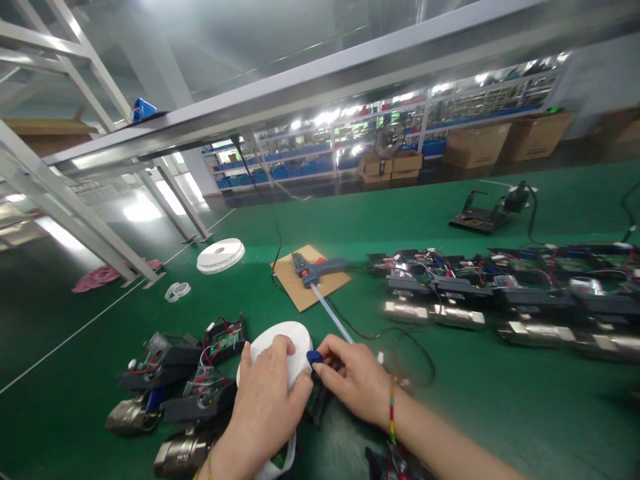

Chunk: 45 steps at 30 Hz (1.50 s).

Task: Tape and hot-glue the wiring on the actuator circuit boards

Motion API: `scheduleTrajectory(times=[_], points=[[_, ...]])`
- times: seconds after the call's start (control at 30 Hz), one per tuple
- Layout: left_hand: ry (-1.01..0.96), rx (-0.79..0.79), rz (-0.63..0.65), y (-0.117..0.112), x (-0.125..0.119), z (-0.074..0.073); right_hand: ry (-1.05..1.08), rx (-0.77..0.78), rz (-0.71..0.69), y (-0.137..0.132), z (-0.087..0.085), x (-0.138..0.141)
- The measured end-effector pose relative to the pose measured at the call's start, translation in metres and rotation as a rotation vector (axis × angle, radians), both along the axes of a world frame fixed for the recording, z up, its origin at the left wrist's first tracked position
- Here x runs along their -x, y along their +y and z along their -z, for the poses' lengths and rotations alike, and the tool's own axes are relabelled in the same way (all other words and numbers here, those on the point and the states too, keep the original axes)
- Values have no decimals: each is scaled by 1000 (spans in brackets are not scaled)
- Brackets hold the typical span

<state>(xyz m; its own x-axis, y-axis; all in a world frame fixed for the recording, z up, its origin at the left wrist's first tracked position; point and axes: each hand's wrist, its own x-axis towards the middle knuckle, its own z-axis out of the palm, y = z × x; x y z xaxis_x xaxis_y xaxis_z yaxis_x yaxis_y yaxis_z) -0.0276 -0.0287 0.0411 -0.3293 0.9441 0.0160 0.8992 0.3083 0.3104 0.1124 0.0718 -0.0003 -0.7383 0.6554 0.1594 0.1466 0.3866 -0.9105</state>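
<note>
My left hand [265,400] lies on a white round roll [285,340] on the green bench, fingers curled over its top. My right hand [353,377] pinches a small blue part [314,358] at the roll's right edge, above a dark assembly that is mostly hidden. A glue gun [316,269] with a clear stick rests on a cardboard square [309,279] just beyond my hands, its stick reaching toward my right hand.
Black assemblies with red wires and metal valve bodies [175,387] lie at my left. A long row of the same [500,293] runs along the right. White tape rolls [220,255] sit far left; a black fixture [480,217] stands at the back.
</note>
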Motion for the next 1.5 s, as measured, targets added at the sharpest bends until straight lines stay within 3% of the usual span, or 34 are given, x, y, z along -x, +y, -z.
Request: scheduleTrajectory(times=[0.2,0.37,0.53,0.67,0.8,0.93,1.03,1.17,1.33,1.5], points=[[29,-143,-5,-3,-1,23,27,-87,69,0,2,0],[190,-424,38,-2,0,40,20,22,129,2,11,5],[338,-757,79,-6,-10,28,-47,108,199,11,22,7],[12,-919,41,-30,2,20,-81,50,149,15,14,3],[-144,-889,-13,-58,18,21,-127,-46,64,14,3,-1],[-182,-902,-66,-72,11,16,-163,-100,-26,13,0,0],[-179,-795,-164,-72,7,8,-180,-174,-124,16,-3,3],[-128,-697,-130,-63,21,1,-220,-313,-306,24,-12,7],[-186,-719,-132,-56,38,11,-326,-510,-476,31,-21,8],[10,-666,-3,-55,46,21,-483,-732,-564,26,-20,9]])
